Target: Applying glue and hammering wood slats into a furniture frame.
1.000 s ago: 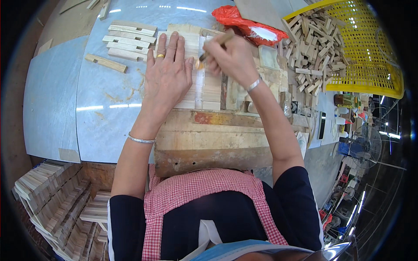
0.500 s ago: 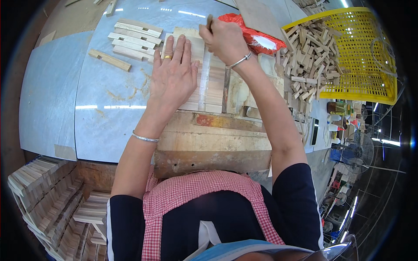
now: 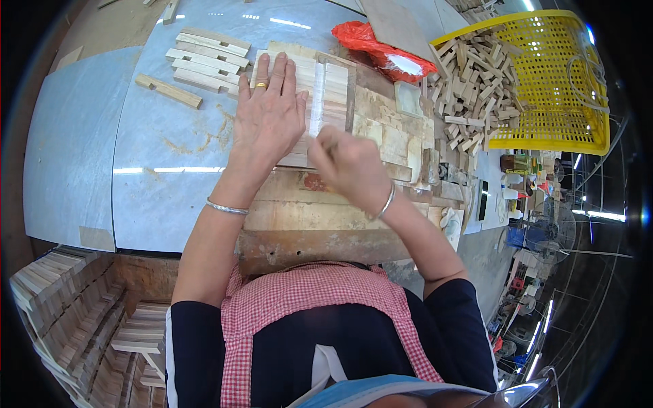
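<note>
My left hand lies flat, its fingers stretched out over a row of pale wooden strips set side by side on the worn work board. Along these strips, just right of the fingers, runs a narrow white band; I cannot tell whether it is tape or paste. My right hand is closed, slightly blurred, at the near end of that band. What its fingers hold is hidden.
Several notched wooden pieces lie at the left on the blue-grey tabletop. A red plastic bag holding something white sits beyond the board. A yellow basket with wooden blocks stands at right. Stacked wood fills the lower left.
My right hand has come from the far end of the strips toward me, and the white band now shows brighter. The thin dark thing at its fingers is out of sight. My left hand stays in place.
</note>
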Demonstrator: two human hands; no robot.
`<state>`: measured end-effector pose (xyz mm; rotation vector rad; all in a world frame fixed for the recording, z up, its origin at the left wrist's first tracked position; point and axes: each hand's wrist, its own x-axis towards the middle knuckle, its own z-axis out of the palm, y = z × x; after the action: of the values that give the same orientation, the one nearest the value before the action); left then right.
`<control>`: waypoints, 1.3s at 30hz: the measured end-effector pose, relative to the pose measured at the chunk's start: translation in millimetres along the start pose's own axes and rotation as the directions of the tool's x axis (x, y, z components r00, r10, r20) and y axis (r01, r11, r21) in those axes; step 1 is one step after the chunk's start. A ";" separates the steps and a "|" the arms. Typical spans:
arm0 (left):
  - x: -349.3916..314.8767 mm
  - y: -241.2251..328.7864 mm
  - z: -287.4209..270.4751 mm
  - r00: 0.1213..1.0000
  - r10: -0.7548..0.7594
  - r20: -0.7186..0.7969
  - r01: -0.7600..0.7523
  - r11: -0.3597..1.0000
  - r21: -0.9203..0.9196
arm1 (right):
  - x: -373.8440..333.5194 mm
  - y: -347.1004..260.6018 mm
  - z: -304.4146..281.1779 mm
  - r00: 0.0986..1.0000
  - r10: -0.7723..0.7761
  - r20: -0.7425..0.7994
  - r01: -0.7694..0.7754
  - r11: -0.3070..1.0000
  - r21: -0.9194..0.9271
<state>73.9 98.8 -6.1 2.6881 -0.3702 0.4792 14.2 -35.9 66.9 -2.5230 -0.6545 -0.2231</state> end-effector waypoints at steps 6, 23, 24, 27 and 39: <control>-2.7 -1.2 -2.6 1.000 0.003 0.002 -0.003 1.000 0.022 | 94.9 53.9 -0.7 0.971 0.204 0.125 -0.180 0.967 -0.182; 0.4 0.7 -1.0 1.000 -0.001 0.017 0.000 0.996 0.088 | -41.1 -1.0 3.6 0.996 -0.077 -0.033 0.077 0.997 0.012; -0.2 0.3 -1.4 1.000 -0.001 0.011 0.000 0.996 0.090 | -42.2 -2.8 1.3 0.997 -0.074 -0.037 0.074 0.997 0.012; 0.1 0.1 0.9 1.000 0.012 -0.026 -0.010 0.998 0.065 | -46.2 -3.9 -1.3 0.992 -0.074 -0.104 0.082 0.994 0.076; 0.8 1.1 -2.6 0.998 0.040 -0.048 -0.037 0.998 0.058 | -15.0 23.9 -5.9 0.959 0.282 -0.017 -0.263 0.910 0.320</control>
<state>73.5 98.8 -3.2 2.7227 -0.4006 0.5738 12.7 -62.9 57.2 -2.2536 -0.2784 -0.0873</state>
